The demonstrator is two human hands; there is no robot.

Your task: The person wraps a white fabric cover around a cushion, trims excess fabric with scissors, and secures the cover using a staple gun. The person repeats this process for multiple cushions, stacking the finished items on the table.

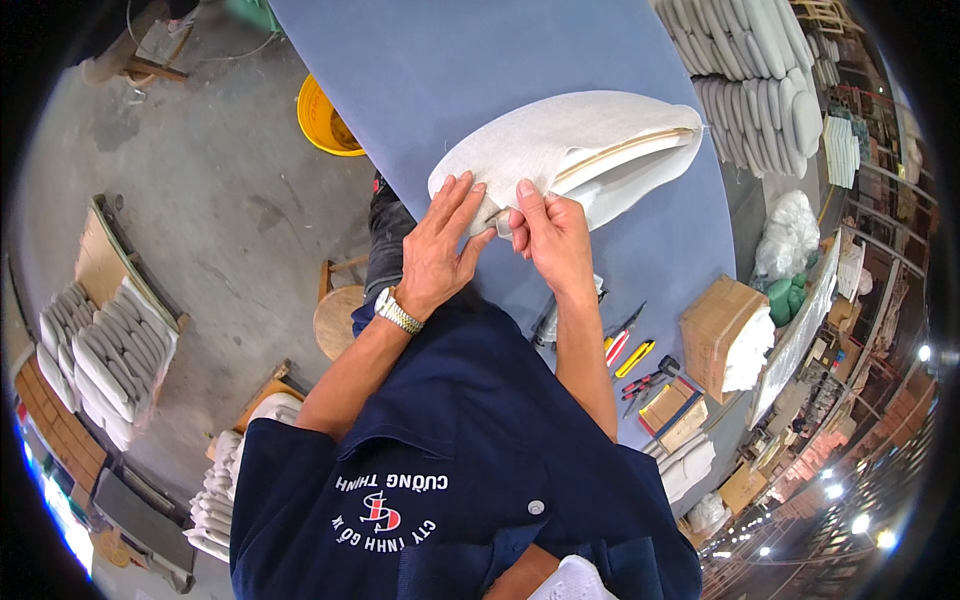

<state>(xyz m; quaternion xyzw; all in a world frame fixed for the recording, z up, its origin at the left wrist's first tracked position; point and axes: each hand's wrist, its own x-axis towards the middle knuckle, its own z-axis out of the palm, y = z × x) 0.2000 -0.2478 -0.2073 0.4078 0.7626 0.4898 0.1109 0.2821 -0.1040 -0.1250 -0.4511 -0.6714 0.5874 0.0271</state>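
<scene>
A long oval cushion panel (560, 140) covered in off-white fabric lies on the blue-grey worktable (450, 60), with a wooden edge and loose fabric flap showing along its right side. My left hand (440, 245), with a metal wristwatch, rests flat on the panel's near end. My right hand (550, 235) pinches the fabric edge at the same near end, thumb and fingers closed on the cloth. The two hands touch each other at the fabric fold.
Red and yellow hand tools (630, 355) and small boxes lie on the table by my right elbow. A cardboard box (720, 335) with white material stands beyond them. Stacks of padded panels (760, 70) sit at the far right and on pallets (100, 350) left. A yellow bucket (322, 118) stands on the floor.
</scene>
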